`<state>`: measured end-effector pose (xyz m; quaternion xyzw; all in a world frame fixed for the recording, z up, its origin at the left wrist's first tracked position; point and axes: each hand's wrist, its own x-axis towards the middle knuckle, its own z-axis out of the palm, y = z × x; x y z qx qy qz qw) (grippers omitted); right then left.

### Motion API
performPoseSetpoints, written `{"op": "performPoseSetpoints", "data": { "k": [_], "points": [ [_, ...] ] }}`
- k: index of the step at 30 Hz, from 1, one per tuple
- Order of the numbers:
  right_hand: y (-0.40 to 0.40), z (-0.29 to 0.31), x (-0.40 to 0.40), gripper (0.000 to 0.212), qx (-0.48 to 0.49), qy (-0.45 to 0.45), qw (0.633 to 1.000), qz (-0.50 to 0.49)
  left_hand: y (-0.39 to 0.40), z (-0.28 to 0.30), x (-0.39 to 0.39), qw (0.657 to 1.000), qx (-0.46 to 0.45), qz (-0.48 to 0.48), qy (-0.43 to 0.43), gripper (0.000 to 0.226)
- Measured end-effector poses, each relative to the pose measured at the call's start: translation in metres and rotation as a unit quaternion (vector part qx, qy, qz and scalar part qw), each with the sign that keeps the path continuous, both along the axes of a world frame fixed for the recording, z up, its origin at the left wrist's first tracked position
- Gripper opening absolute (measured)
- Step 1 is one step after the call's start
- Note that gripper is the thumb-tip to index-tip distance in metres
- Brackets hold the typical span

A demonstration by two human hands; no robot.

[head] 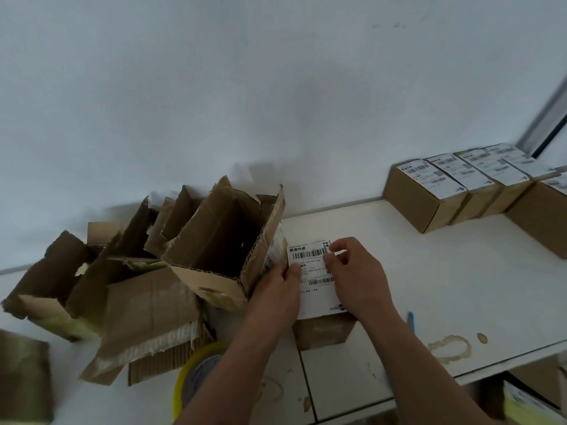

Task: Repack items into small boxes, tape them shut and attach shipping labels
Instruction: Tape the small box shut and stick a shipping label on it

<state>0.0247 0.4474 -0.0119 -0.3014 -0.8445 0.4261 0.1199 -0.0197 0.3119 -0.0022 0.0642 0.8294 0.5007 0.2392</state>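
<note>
A white shipping label with barcodes lies over the top of a small brown box on the white table. My left hand grips the label's left edge, thumb on top. My right hand pinches the label's upper right corner between thumb and fingers. Most of the box is hidden under the label and my hands. A yellow-rimmed roll of tape lies under my left forearm.
Several torn, open cardboard cartons crowd the table's left side. A row of labelled small boxes stands at the back right. A blue-handled tool lies to the right of my right arm. More boxes sit below the table edge.
</note>
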Motion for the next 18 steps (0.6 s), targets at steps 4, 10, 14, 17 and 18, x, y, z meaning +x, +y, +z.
{"op": "performPoseSetpoints", "data": {
  "k": [4, 10, 14, 17, 18],
  "points": [
    [0.002, 0.001, 0.002, 0.011, 0.009, 0.007, 1.0, 0.009, -0.006, 0.002, 0.004, 0.999, -0.008, -0.032, -0.017, 0.032],
    [0.005, 0.002, 0.004, 0.008, 0.019, 0.017, 1.0, 0.011, -0.017, 0.007, 0.013, 0.991, -0.082, -0.101, 0.021, 0.042],
    [0.002, 0.0, 0.001, 0.008, 0.067, -0.008, 0.997, 0.021, -0.02, 0.008, 0.017, 0.985, -0.105, -0.136, 0.027, 0.042],
    [0.002, -0.001, 0.0, 0.007, 0.077, -0.005, 0.997, 0.016, -0.022, 0.005, 0.019, 0.981, -0.112, -0.155, 0.025, 0.041],
    [0.002, -0.001, -0.001, 0.007, 0.081, -0.005, 0.997, 0.014, -0.023, 0.004, 0.019, 0.98, -0.114, -0.16, 0.027, 0.041]
  ]
}}
